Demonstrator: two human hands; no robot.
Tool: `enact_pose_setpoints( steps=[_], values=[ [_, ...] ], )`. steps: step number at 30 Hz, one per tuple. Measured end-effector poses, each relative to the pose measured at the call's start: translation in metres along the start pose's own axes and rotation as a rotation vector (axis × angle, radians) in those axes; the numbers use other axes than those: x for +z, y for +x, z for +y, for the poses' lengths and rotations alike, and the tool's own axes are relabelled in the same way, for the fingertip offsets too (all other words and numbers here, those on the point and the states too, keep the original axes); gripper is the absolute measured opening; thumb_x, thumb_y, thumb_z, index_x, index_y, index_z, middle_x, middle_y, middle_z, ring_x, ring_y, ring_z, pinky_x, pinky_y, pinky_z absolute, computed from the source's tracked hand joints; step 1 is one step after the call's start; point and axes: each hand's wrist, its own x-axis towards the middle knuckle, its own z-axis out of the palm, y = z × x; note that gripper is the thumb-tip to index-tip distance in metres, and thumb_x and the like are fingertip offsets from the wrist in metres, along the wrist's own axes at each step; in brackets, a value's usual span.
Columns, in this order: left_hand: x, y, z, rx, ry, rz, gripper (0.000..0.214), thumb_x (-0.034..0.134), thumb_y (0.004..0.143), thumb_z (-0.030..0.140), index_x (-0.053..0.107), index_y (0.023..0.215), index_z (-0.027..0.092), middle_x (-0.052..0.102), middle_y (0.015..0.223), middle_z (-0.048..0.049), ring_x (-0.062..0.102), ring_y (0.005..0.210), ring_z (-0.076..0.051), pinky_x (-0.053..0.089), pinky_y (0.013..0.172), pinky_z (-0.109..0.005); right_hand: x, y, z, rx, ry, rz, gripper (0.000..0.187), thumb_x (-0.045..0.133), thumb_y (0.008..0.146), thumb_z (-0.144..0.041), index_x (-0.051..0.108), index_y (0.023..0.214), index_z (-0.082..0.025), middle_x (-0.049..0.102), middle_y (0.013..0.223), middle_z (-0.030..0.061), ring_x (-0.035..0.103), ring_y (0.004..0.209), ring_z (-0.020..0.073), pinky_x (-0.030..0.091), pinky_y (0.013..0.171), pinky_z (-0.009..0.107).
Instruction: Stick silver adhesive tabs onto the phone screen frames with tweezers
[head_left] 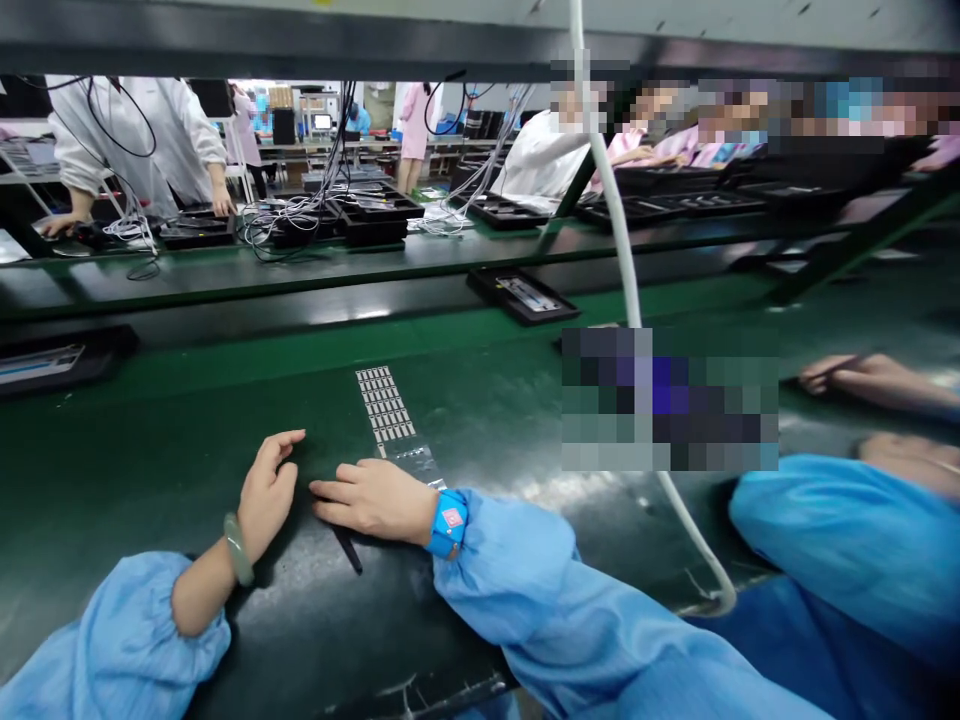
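- Your left hand (266,490) lay open, holding nothing.
- Your right hand (371,500) lay flat beside a strip of small metal pieces (386,405).
- You could not tell whether it held the black pen-like tool (347,550).

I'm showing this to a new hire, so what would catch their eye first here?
Two hands in blue sleeves stand out at the bottom centre, over a green belt. The right hand wears a bright blue wrist strap, the left hand a pale green bangle. Just beyond them lies a strip of small silver pieces.

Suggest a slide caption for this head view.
Left hand and right hand rest beside metal parts on a green belt.
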Motion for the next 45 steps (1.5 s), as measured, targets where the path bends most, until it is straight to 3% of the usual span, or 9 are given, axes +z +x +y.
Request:
enact_pose_setpoints(
  steps=[3,6,10,12,15,18,28,38,45],
  values=[
    [-0.003,0.004,-0.003,-0.029,0.024,0.005,0.029,0.035,0.087,0.024,0.052,0.109,0.019,0.06,0.107,-0.0067,0.06,0.097,-0.017,0.049,0.086,-0.034,0.003,-0.008,0.004,0.024,0.046,0.031,0.029,0.031,0.096,-0.018,0.054,0.113,-0.022,0.052,0.128,0.0008,0.05,0.085,0.0161,0.041,0.053,0.028],
    [-0.001,0.004,-0.004,0.0,0.06,-0.017,0.031,0.035,0.088,0.029,0.051,0.112,0.017,0.059,0.112,-0.0091,0.057,0.104,-0.019,0.046,0.092,-0.038,0.003,-0.02,0.009,0.172,0.21,0.152,0.025,0.037,0.095,-0.022,0.056,0.111,-0.021,0.061,0.115,0.0022,0.054,0.085,0.0146,0.047,0.063,0.027],
    [0.012,0.002,0.007,0.097,0.151,-0.138,0.037,0.045,0.085,0.035,0.051,0.117,0.019,0.049,0.132,-0.0089,0.035,0.129,-0.023,0.021,0.109,-0.047,-0.005,-0.036,0.021,0.514,0.536,0.469,0.02,0.051,0.089,-0.029,0.062,0.104,-0.02,0.065,0.1,0.005,0.059,0.089,0.0149,0.049,0.079,0.028],
    [0.023,0.004,0.02,0.164,0.263,-0.252,0.047,0.047,0.085,0.041,0.044,0.127,0.02,0.041,0.139,-0.008,0.026,0.133,-0.024,0.012,0.11,-0.052,-0.008,-0.041,0.029,0.72,0.727,0.596,0.018,0.058,0.083,-0.031,0.064,0.096,-0.02,0.064,0.093,0.0051,0.061,0.082,0.0153,0.051,0.074,0.028],
    [0.043,0.013,0.04,0.24,0.43,-0.401,0.062,0.043,0.085,0.049,0.03,0.137,0.018,0.031,0.144,-0.0097,0.019,0.136,-0.026,0.01,0.108,-0.056,-0.007,-0.044,0.039,1.02,1.161,0.726,0.022,0.063,0.078,-0.036,0.06,0.088,-0.017,0.061,0.076,0.002,0.062,0.068,0.0148,0.055,0.063,0.029],
    [0.06,0.022,0.051,0.265,0.477,-0.45,0.061,0.044,0.085,0.051,0.035,0.135,0.019,0.032,0.143,-0.0093,0.021,0.135,-0.028,0.006,0.106,-0.061,-0.002,-0.044,0.045,1.181,1.476,0.82,0.027,0.067,0.073,-0.035,0.054,0.088,-0.017,0.059,0.07,-0.0013,0.063,0.063,0.0135,0.057,0.06,0.029],
    [0.06,0.024,0.046,0.292,0.44,-0.434,0.029,0.044,0.089,0.035,0.055,0.116,0.03,0.05,0.132,-0.002,0.034,0.129,-0.025,0.007,0.103,-0.065,0.009,-0.04,0.042,1.235,1.496,0.748,0.027,0.067,0.07,-0.03,0.05,0.086,-0.017,0.059,0.067,-0.0017,0.062,0.057,0.0115,0.056,0.05,0.023],
    [0.058,0.026,0.044,0.223,0.315,-0.343,0.02,0.049,0.087,0.029,0.068,0.092,0.03,0.064,0.11,-0.0005,0.048,0.118,-0.022,0.011,0.107,-0.058,0.005,-0.036,0.035,1.243,1.53,0.812,0.032,0.068,0.069,-0.035,0.047,0.085,-0.017,0.057,0.064,-0.0041,0.06,0.051,0.0095,0.054,0.049,0.022],
    [0.057,0.027,0.044,0.209,0.262,-0.324,0.018,0.05,0.086,0.029,0.068,0.089,0.029,0.067,0.104,0.0005,0.05,0.115,-0.021,0.01,0.107,-0.057,0.007,-0.036,0.034,1.28,1.472,0.814,0.031,0.068,0.069,-0.035,0.047,0.084,-0.018,0.057,0.06,-0.0048,0.059,0.047,0.0104,0.052,0.047,0.022]
  ],
)
